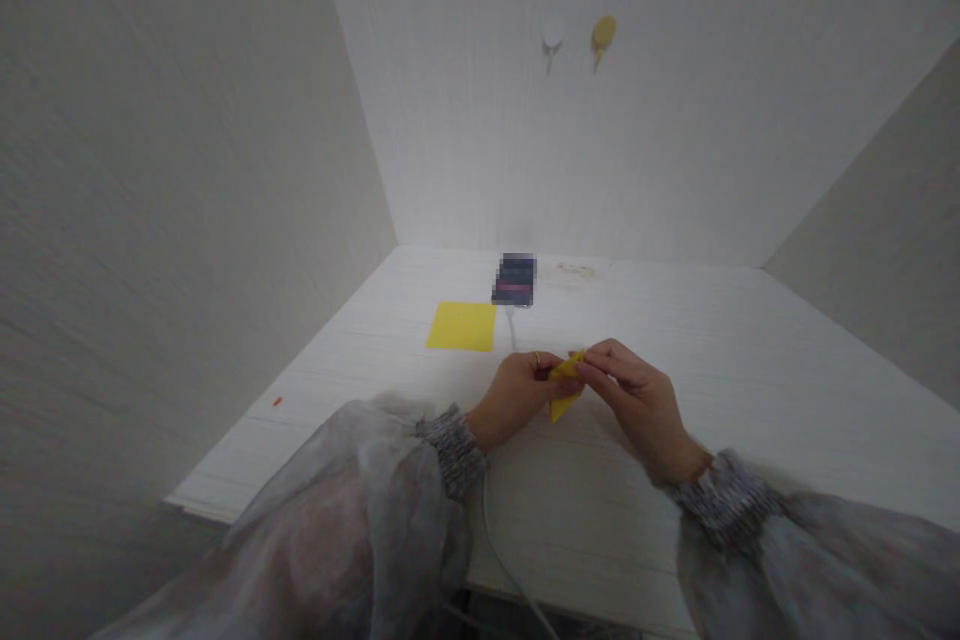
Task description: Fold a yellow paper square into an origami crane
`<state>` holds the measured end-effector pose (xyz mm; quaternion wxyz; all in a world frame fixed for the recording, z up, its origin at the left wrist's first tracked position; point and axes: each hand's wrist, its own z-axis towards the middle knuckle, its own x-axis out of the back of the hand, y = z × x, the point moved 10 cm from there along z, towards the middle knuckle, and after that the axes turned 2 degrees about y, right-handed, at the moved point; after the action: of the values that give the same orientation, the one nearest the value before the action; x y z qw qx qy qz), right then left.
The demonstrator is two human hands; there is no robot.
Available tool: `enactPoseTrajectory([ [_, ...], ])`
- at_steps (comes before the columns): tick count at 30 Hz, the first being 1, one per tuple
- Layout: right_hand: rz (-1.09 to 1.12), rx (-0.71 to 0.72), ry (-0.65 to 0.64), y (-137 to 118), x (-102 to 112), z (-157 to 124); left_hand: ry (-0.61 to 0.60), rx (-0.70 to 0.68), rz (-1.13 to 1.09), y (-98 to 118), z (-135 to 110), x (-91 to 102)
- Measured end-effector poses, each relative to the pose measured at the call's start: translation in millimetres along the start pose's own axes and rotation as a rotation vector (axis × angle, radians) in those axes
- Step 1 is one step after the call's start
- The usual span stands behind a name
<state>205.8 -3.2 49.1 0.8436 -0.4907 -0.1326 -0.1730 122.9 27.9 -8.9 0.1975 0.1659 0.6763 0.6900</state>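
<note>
From the head view, I see my left hand (520, 398) and right hand (637, 410) each pinched almost closed on the folded yellow paper (564, 407), held between them at the near part of the white surface (787, 370). I judge that uneven pulling by the two hands could skew its crease or tear it, and a loosened pinch could let the fold spring apart. The white cable (512, 330) passes close by the left wrist, so a sleeve could snag it and tug the pixelated dark device (514, 280). Counting: two hands, one folded paper, one flat yellow sheet (462, 327), one device, one red scrap (277, 401), and two wall hooks, one white hook (553, 35) and one yellow hook (604, 31)
</note>
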Motion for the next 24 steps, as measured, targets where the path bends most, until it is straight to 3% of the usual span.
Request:
enactPoseTrajectory([
  [13,0.032,0.021,0.008,-7.0,1.8,-0.4,-0.001,0.039,-0.004,-4.1,-0.3,-0.5],
  [24,0.101,-0.036,0.024,2.2,2.9,-1.7,-0.014,0.080,0.048,-12.3,-0.7,0.3],
])
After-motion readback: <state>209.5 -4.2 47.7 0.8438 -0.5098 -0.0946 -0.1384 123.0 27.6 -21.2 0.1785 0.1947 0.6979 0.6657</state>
